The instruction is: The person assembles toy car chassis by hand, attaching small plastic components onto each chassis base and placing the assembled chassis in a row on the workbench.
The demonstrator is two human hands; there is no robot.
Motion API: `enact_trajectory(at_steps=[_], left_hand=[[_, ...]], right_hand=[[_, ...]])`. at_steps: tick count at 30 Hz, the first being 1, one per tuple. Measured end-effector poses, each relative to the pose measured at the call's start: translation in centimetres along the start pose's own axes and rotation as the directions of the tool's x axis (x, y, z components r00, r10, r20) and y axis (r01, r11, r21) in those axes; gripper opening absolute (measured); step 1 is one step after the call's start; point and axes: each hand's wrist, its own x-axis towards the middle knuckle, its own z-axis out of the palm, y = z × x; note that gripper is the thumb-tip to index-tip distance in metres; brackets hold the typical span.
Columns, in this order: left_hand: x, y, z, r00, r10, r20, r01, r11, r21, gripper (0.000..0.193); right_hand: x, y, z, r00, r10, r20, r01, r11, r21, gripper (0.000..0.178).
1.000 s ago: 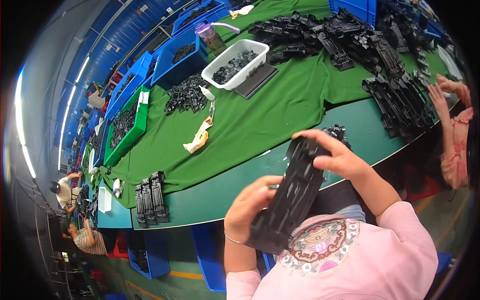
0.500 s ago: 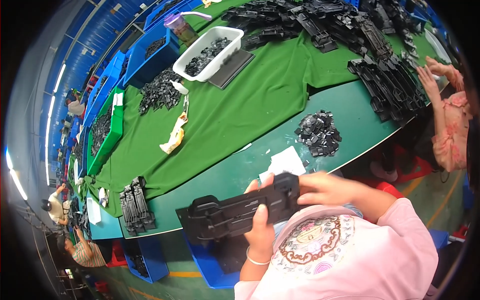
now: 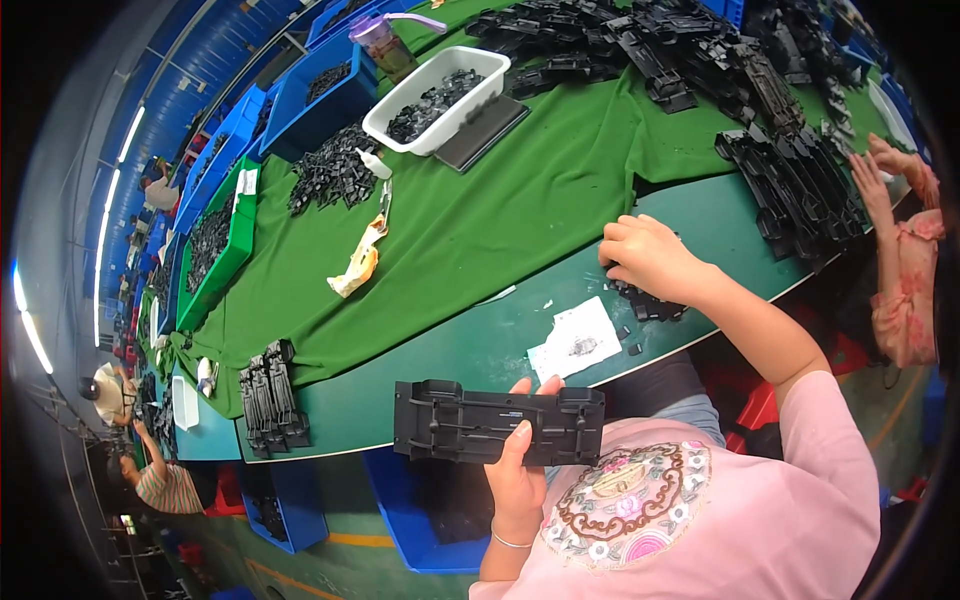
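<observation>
My left hand (image 3: 517, 470) grips a long black plastic car chassis (image 3: 470, 425) near its right half, thumb across its face and fingers behind. The chassis is held up in front of my body, roughly level, by the table's near edge. My right hand (image 3: 645, 255) reaches out over a pile of small black plastic pieces (image 3: 650, 303), with its fingers bent together at the pile's far left side. Whatever its fingertips pinch is hidden. Between the two hands a white sheet of paper (image 3: 568, 345) with a dark smudge lies on the table.
Finished-looking stacks of chassis (image 3: 795, 190) stand at right, more (image 3: 270, 400) at left. On the green cloth (image 3: 480, 230) are a white bin (image 3: 410, 140), a glue bottle (image 3: 375, 163) and a crumpled wrapper (image 3: 358, 265). A blue crate (image 3: 420, 545) sits below the edge. A co-worker's hands (image 3: 875, 185) are at far right.
My right hand has left the chassis and moved forward and right to the pile of small pieces. The chassis, still in my left hand, has levelled and turned its detailed face toward me.
</observation>
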Motion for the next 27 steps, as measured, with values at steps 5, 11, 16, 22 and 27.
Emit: enact_trajectory(at_steps=[5,11,16,22,27], left_hand=[[0.0,0.1,-0.6,0.999,0.017,-0.039,-0.017,1.000,0.010,0.048],[0.6,0.2,-0.9,0.996,0.042,-0.075,-0.042,0.999,0.002,0.048],[0.9,0.7,-1.2,0.991,0.075,-0.112,-0.079,0.997,-0.024,0.047],[1.0,0.5,-2.1,0.987,0.089,-0.136,-0.088,0.996,0.013,0.047],[0.9,0.0,-1.5,0.988,0.055,-0.145,-0.053,0.998,0.019,0.047]], right_hand=[[1.1,0.1,0.2,0.993,-0.022,0.113,0.028,0.998,-0.049,0.010],[1.0,0.1,-0.3,0.995,0.082,0.060,-0.090,0.985,0.148,0.009],[0.2,0.5,-1.0,0.953,0.301,-0.019,-0.259,0.848,0.463,0.006],[-1.2,-2.1,-1.4,0.904,0.394,0.168,-0.364,0.497,0.788,0.015],[-2.2,-5.0,-0.3,0.980,0.081,0.184,-0.187,0.703,0.686,0.012]])
